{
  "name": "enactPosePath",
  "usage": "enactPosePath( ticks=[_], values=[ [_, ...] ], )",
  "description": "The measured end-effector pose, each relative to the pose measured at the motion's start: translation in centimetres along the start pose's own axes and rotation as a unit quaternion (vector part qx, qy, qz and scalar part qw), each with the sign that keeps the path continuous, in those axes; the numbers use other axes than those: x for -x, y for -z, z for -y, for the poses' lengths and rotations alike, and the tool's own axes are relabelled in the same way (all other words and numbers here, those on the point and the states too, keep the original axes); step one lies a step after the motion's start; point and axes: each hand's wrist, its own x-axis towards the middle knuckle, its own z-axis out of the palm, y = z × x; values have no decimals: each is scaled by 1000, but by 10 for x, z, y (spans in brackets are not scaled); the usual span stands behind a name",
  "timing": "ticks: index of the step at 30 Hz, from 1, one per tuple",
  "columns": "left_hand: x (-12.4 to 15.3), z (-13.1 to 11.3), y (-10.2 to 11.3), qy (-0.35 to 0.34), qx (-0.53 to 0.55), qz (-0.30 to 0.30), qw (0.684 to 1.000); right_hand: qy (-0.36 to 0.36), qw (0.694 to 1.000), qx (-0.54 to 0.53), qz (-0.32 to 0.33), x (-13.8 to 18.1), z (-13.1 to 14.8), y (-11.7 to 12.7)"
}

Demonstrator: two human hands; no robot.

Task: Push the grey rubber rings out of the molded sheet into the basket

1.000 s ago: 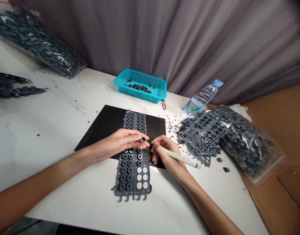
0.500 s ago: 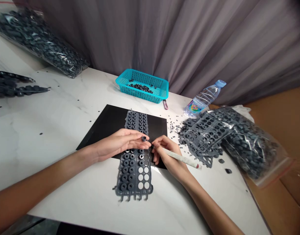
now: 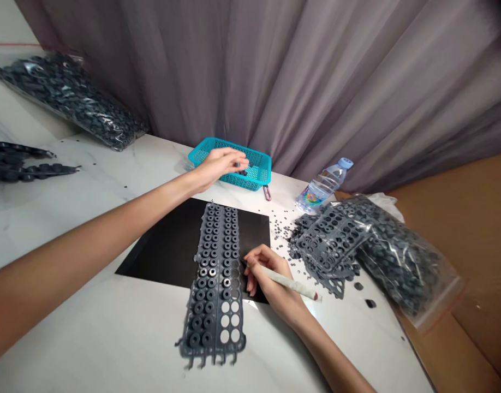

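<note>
My left hand [image 3: 221, 165] reaches over the turquoise basket [image 3: 263, 184], its fingers curled together around a small dark rubber grommet [image 3: 238, 164]. Parts of the basket's contents are hidden behind that hand. My right hand [image 3: 270, 275] grips a pale pen-shaped tool [image 3: 293, 284] with a red mark at its rear end; its front tip points left, beside the sheet. A dark grey moulded rubber sheet [image 3: 218, 262] lies lengthwise before me, with rows of ring-shaped grommets standing in it. Several round holes show at its near right corner.
The sheet partly covers a black mat [image 3: 160, 251]. Right of it are a pile of punched sheets [image 3: 332, 240], a filled plastic bag [image 3: 406, 262], a water bottle [image 3: 324, 185] and scattered bits. A pink cutter [image 3: 267, 192] lies by the basket. Another full bag [image 3: 78, 103] stands back left.
My left hand has moved from above the sheet, forward to the basket, with the grommet. My right hand keeps the pen-shaped tool beside the sheet. The camera view has shifted slightly.
</note>
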Motion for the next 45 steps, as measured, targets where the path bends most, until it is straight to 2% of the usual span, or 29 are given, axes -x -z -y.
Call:
enactPosePath(
  ticks=[1,3,6,9,12,15,17,19,24,30,36,45],
  values=[
    [-19,0,2,-34,-83,-21,996,-1,1000,0,1,0,1,0],
    [-43,4,7,-68,-159,-32,984,-3,1000,0,4,2,2,0],
    [-40,11,13,-109,-241,-22,964,-3,1000,-4,7,3,4,0],
    [2,11,12,-134,-265,-4,955,-4,1000,-7,10,3,4,0],
    [66,4,1,-118,-268,68,954,-2,1000,3,11,1,1,1],
    [129,-2,-14,-68,-308,155,936,4,1000,0,12,0,-1,2],
    [158,-1,-22,-36,-337,207,918,8,1000,-8,13,1,0,3],
    [173,2,-26,-20,-347,227,910,8,1000,-7,13,2,1,3],
    [175,8,-28,-18,-351,232,907,7,1000,7,10,1,4,4],
    [180,-1,-25,-18,-331,260,907,10,999,31,-18,-5,1,6],
    [179,-1,-23,13,-329,259,908,4,999,6,32,0,4,4],
    [174,2,-21,-11,-314,266,912,-12,999,15,45,3,8,5]
  ],
)
